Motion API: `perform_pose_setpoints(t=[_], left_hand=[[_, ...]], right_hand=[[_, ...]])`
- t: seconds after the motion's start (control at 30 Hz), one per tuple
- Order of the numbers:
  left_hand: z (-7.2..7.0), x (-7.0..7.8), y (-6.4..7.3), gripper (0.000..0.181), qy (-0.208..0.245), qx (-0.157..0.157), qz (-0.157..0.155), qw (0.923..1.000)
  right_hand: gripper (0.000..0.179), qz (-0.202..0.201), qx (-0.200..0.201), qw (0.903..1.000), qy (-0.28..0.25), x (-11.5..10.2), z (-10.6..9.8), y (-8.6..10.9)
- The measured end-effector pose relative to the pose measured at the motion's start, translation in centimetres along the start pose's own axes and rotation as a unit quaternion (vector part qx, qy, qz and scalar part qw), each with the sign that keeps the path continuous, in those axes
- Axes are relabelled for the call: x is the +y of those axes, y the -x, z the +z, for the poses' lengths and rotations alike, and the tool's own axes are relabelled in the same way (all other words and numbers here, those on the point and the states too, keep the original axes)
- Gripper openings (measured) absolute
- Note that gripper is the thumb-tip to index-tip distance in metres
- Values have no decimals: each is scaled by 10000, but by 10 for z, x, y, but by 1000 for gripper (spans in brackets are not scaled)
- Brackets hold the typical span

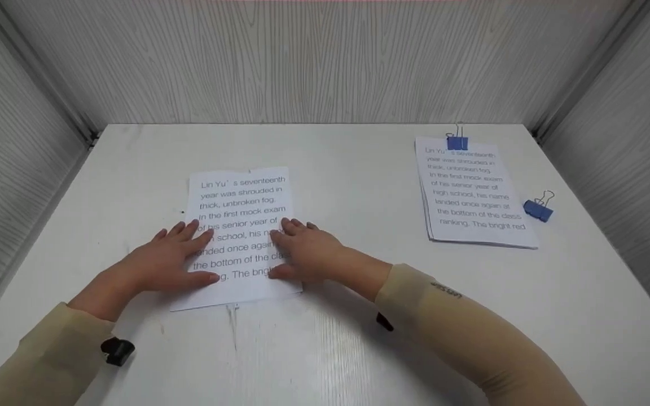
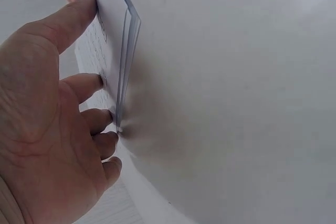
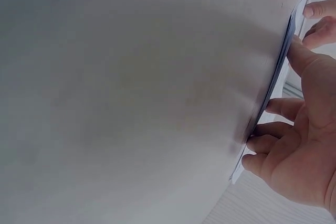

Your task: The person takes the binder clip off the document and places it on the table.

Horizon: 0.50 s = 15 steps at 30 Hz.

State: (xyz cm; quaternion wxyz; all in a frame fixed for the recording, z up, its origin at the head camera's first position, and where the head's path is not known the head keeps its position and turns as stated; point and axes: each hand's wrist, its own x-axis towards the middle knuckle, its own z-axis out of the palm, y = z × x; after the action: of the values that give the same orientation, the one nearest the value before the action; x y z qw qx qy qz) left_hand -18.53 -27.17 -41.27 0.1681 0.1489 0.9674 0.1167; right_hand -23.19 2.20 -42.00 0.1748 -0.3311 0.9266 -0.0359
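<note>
Left hand [image 1: 164, 262]: your fingers are spread and nearly straight, the thumb lying on the print and the other tips along the left edge; they have not closed round anything.
Right hand [image 1: 311, 251]: its fingers are also extended, touching the opposite edge, with no grasp to be seen.
Stack [image 1: 240, 237]: it lies flat on the table [image 1: 359, 169], between your two sets of fingertips, slightly turned, its top lines beyond them.
Why so: pressing from both sides probably squares the sheets and stops them sliding; the spread tips likely share the push along each long edge.
Look: white paper, large grey print facing you; by your left thumb, the layers part a little at the corner, and the far edge is uneven. No clip shows on it.
Clipped stack [image 1: 466, 192]: well right of your right fingertips, same print, a blue clip [image 1: 457, 143] on its far edge, presumably binding it.
Spare clip [image 1: 539, 210]: farther right again, just beside those pages, perhaps laid there within reach.
</note>
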Motion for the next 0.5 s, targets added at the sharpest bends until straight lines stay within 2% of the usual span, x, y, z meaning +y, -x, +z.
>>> perform_pose_setpoints(t=[0.5], left_hand=[[-2,-19,1,104,1,-58,-25,10000]], right_hand=[[88,64,19,9998,-211,-13,1,-13]])
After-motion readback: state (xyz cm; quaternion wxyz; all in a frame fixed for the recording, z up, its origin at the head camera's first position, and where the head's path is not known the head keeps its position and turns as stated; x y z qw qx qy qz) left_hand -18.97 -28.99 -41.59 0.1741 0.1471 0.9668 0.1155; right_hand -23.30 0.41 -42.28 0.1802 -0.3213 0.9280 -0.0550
